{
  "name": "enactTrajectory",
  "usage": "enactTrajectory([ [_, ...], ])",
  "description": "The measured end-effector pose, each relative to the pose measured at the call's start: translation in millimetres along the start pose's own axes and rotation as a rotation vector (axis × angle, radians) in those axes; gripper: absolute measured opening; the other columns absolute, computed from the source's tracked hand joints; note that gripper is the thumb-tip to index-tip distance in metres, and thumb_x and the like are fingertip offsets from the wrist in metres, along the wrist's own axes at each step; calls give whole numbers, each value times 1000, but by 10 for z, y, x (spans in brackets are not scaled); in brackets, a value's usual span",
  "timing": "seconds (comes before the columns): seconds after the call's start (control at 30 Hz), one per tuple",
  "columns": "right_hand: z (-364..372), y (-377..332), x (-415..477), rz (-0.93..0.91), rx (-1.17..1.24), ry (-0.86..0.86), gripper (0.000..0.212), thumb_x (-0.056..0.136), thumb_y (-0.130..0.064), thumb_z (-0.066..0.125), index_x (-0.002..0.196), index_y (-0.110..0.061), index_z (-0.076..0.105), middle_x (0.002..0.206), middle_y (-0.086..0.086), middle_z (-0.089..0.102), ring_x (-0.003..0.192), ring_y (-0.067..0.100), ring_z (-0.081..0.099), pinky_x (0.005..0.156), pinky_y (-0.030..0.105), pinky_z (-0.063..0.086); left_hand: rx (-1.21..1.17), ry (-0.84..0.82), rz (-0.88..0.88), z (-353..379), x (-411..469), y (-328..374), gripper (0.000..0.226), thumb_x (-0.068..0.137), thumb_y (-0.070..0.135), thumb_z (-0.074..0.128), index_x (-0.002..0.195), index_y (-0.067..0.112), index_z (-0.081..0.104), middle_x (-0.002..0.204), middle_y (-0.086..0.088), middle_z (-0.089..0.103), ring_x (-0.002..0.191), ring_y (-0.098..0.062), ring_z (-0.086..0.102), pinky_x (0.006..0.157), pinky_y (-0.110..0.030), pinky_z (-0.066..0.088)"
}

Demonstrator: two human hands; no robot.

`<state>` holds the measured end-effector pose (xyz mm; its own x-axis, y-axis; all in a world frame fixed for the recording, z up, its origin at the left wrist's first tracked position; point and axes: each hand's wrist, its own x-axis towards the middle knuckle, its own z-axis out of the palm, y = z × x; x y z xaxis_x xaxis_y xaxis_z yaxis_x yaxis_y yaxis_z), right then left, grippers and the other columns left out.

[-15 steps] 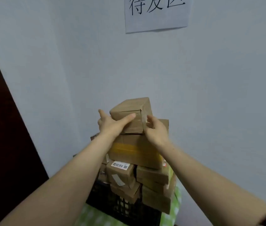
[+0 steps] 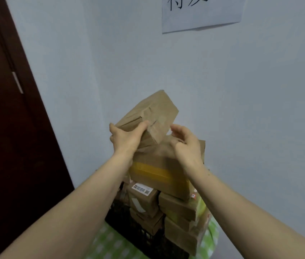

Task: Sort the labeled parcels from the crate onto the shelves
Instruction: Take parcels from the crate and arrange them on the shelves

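Head view. Top parcel (image 2: 153, 113) sits mid-frame, tilted with its upper right end high, above the stack in the black crate (image 2: 121, 217) at lower centre. Left hand (image 2: 124, 138) grips its lower left end, thumb across the near face. Right hand (image 2: 185, 144) is just beside the lower right corner, fingers loosely curved, apparently holding nothing. Judgement: support that corner before carrying, and avoid nudging the yellow-taped parcel (image 2: 157, 172) beneath.

Free room lies left and right of the parcel stack (image 2: 159, 174), in front of the wall (image 2: 241, 109), which closes the rear. The dark door (image 2: 7, 146) bounds the far left; a tilted parcel (image 2: 153, 113) occupies the space above.
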<state>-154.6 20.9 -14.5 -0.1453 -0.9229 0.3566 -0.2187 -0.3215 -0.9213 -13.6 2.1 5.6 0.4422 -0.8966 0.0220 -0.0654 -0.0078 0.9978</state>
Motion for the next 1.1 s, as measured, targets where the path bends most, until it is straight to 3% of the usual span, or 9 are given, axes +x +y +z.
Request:
enactTrajectory([
  [0.1, 65, -68, -9, 131, 238, 38, 43, 89, -16, 63, 131, -16, 52, 124, -2, 57, 113, 11, 54, 100, 28, 45, -336, -101, -130, -371, -159, 70, 85, 75, 45, 72, 143, 21, 28, 128, -2, 49, 93, -13, 57, 79, -40, 55],
  [0.2, 254, -157, -102, 312, 434, -137, 70, 79, -39, 72, 136, -12, 44, 135, 6, 51, 121, 22, 51, 103, 36, 44, -570, -182, -255, -685, -294, 53, 30, 82, 43, 64, 102, 23, 54, 112, -9, 59, 101, -23, 61, 89, -51, 52],
  [0.37, 734, -355, -392, 510, 543, -443, 102, 50, -57, 85, 135, -18, 44, 130, 14, 56, 122, 32, 51, 97, 47, 45, -748, -258, -370, -1165, -486, -111, 59, 81, 49, 62, 127, 15, 49, 118, -22, 56, 110, -35, 59, 99, -55, 44],
  [0.57, 1251, -440, -704, 468, 611, -533, 73, 61, -34, 82, 124, -21, 47, 99, 5, 71, 93, 28, 68, 81, 53, 55, -618, -254, -293, -1649, -627, -426, 53, 84, 51, 55, 128, 21, 52, 105, -19, 66, 91, -29, 69, 91, -51, 50],
  [0.63, 1399, -431, -766, 433, 519, -487, 87, 55, -32, 88, 126, -22, 39, 104, 3, 69, 93, 25, 68, 82, 52, 55, -437, -200, -302, -1849, -616, -507, 51, 82, 50, 57, 124, 21, 55, 101, -11, 63, 90, -22, 63, 87, -47, 50],
  [0.77, 1612, -433, -919, 217, 151, -466, 120, 31, -47, 87, 130, -27, 22, 119, -1, 54, 108, 21, 58, 84, 44, 57, -153, -153, -180, -2177, -591, -556, 51, 72, 52, 68, 117, 31, 57, 131, 6, 52, 128, -13, 42, 102, -45, 29],
  [0.9, 1879, -411, -1089, 100, 47, -565, 143, 25, -53, 91, 141, -33, 10, 133, 6, 45, 120, 26, 51, 88, 48, 54, -58, -167, -22, -2433, -620, -582, 53, 68, 30, 82, 110, 38, 51, 106, 15, 64, 99, -4, 60, 89, -31, 46],
  [1.03, 1824, -548, -1054, 89, 44, -730, 101, 62, -30, 88, 142, -26, 27, 124, -6, 54, 109, 7, 55, 87, 22, 51, 14, -118, -32, -2864, -567, -599, 87, 54, 31, 85, 132, 22, 49, 123, -4, 63, 100, -15, 66, 80, -32, 56],
  [1.1, 1715, -702, -928, -18, -31, -634, 94, 72, -29, 80, 148, -25, 23, 143, 2, 38, 126, 14, 42, 100, 30, 41, 183, -154, -46, -3108, -557, -525, 106, 40, 39, 79, 139, 21, 44, 123, -1, 62, 101, -13, 64, 80, -27, 53],
])
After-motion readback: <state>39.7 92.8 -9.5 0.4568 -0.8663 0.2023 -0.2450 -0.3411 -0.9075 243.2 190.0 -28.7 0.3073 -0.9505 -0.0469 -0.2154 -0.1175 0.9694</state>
